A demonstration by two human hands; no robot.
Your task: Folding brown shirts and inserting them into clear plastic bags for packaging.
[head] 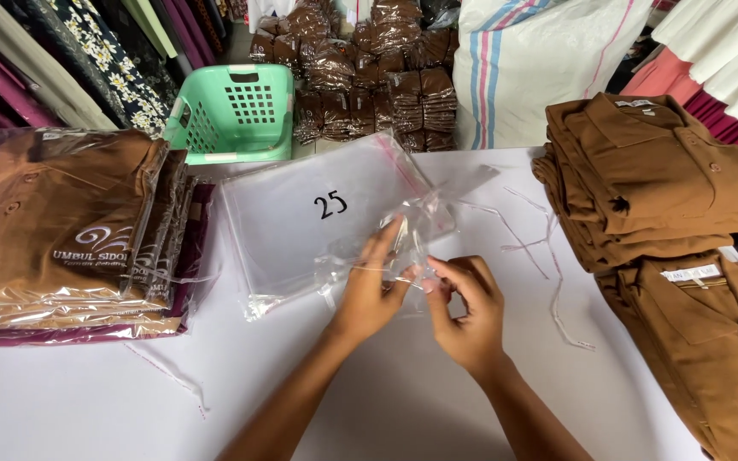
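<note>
Where the white worktop (87, 401) lies bare at centre, both forearms reach in from the lower edge: left hand (369, 290) and right hand (469, 312) each pinch a crumpled clear plastic bag (412, 235) held just above it. Beside it: stack of flat clear bags (301, 222). What the fingertips grip within the folds is indistinct; folded brown shirts (651, 171) are cut off at right.

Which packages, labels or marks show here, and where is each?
Clear plastic bags: flat stack at table centre, dark handwritten mark.
Bagged brown shirts: pile at left, white emblem.
Folded brown shirts: right, white collar labels.
Brown packets: stacked behind.
Both hands pinch one bag's flap.
</note>
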